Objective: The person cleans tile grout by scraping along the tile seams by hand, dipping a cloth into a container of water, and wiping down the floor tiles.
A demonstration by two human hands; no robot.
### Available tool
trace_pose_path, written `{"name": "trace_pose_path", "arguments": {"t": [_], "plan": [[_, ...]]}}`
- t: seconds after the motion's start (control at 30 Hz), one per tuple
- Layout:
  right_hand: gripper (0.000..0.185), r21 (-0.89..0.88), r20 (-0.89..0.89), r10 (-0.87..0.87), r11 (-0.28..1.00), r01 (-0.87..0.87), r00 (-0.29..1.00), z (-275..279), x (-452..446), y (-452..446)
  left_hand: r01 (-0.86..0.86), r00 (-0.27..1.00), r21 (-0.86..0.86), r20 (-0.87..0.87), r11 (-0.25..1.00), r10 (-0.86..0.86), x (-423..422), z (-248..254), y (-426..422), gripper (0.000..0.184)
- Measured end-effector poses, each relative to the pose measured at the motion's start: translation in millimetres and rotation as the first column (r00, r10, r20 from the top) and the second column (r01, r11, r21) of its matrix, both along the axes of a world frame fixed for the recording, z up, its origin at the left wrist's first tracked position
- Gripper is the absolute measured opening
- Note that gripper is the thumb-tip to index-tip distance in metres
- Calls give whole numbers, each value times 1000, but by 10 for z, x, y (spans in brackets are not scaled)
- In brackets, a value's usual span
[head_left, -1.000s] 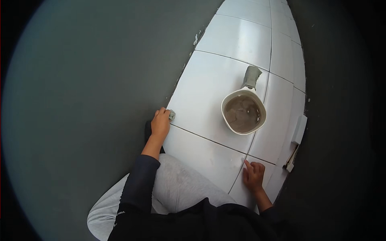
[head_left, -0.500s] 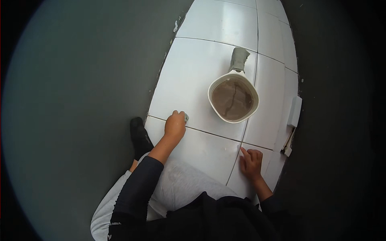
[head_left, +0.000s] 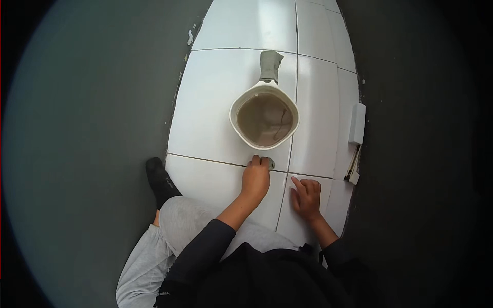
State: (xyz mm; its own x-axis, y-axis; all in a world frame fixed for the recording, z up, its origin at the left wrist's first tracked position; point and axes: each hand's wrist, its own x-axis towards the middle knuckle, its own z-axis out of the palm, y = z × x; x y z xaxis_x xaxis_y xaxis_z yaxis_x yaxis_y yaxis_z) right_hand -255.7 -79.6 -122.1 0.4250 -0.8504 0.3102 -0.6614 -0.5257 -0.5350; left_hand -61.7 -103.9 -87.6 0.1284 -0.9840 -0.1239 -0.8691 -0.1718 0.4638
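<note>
My left hand (head_left: 256, 177) is closed round a small grey-green lump (head_left: 271, 164), pressed near a grout line just in front of a white dipper. Most of the lump is hidden by the fingers. My right hand (head_left: 307, 199) rests on the tiles to the right, fingers loosely bent and apart, holding nothing. The white dipper (head_left: 234, 126) holds murky brownish water (head_left: 264, 119). Its handle side points away from me, where a larger grey-green piece (head_left: 270, 65), like clay or folded cloth, covers or adjoins the handle.
White tiles (head_left: 205, 108) with dark grout lines form the surface. A white block-like object (head_left: 357, 124) and a thin tool (head_left: 353, 164) lie along the right edge. Dark grey floor flanks both sides. My black-covered foot (head_left: 162, 179) is at the left edge.
My left hand has slid right across the tiles with the grey-green lump, from left of the dipper to right in front of it. My right hand stays nearly still; the view has shifted.
</note>
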Motion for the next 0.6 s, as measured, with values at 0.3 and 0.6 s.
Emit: {"name": "trace_pose_path", "arguments": {"t": [0.3, 0.6], "plan": [[46, 128, 148, -268, 960, 250, 952, -82, -34, -10, 124, 991, -116, -38, 985, -129, -487, -142, -54, 19], [44, 63, 287, -365, 930, 362, 886, -236, -60, 8, 316, 926, -249, -129, 916, -354, -890, -102, -55, 16]]}}
